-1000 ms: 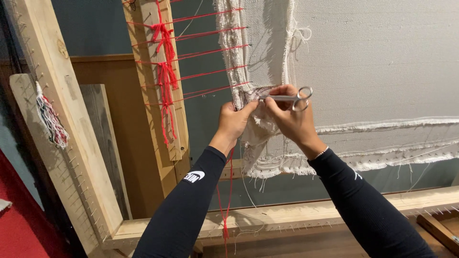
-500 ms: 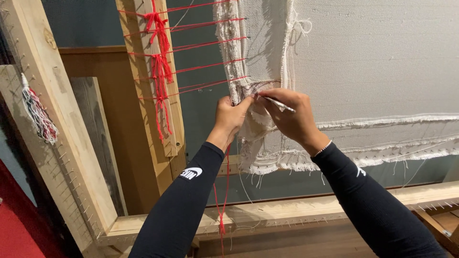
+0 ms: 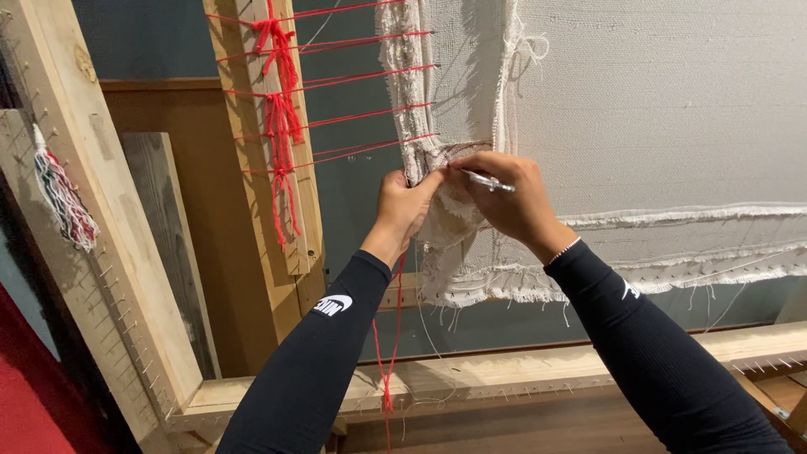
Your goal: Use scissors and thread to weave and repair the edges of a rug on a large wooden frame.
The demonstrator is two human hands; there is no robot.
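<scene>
A white woven cloth (image 3: 672, 109) hangs in a wooden frame, its frayed left edge laced by red threads (image 3: 361, 113) to a wooden upright (image 3: 252, 168). My left hand (image 3: 402, 206) pinches the bunched cloth edge where the lowest red thread meets it. My right hand (image 3: 513, 202) is closed around small metal scissors (image 3: 486, 180), whose slim metal part points left at that same spot. The two hands touch at the fingertips. A loose red thread (image 3: 388, 353) dangles below my left wrist.
A slanted outer wooden beam (image 3: 92, 219) studded with nails stands at left, with a tassel of mixed threads (image 3: 60, 197) hanging on it. A bottom wooden beam (image 3: 504, 374) with nails runs under the cloth. A red surface (image 3: 25, 403) fills the lower left corner.
The scissors' ring handles stuck out to the right a second ago; now my right hand covers them and only a thin metal part shows. Both hands stay at the cloth edge.
</scene>
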